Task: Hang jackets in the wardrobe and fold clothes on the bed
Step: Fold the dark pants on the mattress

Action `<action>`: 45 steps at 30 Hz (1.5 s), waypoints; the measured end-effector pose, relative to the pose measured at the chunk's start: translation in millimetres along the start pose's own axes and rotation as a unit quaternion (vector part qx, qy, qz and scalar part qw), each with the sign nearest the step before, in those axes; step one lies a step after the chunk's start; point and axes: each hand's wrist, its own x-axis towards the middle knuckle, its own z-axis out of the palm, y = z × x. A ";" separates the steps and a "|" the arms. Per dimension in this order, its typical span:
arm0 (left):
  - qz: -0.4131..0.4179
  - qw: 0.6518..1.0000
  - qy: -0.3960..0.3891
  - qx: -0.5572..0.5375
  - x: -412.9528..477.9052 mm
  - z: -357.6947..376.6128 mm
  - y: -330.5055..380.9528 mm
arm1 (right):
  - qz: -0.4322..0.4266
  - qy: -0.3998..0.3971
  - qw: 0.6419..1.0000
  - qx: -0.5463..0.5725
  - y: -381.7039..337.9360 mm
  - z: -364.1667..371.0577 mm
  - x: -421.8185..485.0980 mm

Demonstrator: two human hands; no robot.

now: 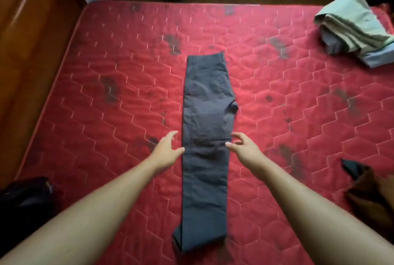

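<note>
Two hands, left hand point(168, 147) and right hand point(245, 148), fingers spread, gripping nothing, flank the grey trousers point(205, 179), which lie folded lengthwise, flat, mid-bed point(106, 115). Far right corner: pale green clothes pile point(354, 23). Near edges: black garment point(23, 200) left, brown garment point(368, 196) right.

Dim room, soft even light, slight motion blur, wide-angle bend at edges, corners dark

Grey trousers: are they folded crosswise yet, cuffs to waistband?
No: the grey trousers lie full length on the mattress, waistband far, cuffs near, left hand and right hand open beside them.
</note>
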 end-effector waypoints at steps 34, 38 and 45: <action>-0.193 0.919 -0.143 -0.312 -98.2 197.9 -227.9 | 0.124 0.025 0.984 0.125 288.9 146.6 -99.3; -0.210 0.919 -0.172 -0.285 -119.5 201.1 -235.6 | 0.142 0.034 0.981 0.131 308.3 152.9 -122.8; -0.174 0.936 -0.111 -0.286 -162.1 239.8 -269.0 | 0.135 0.028 0.987 0.084 360.3 162.9 -145.5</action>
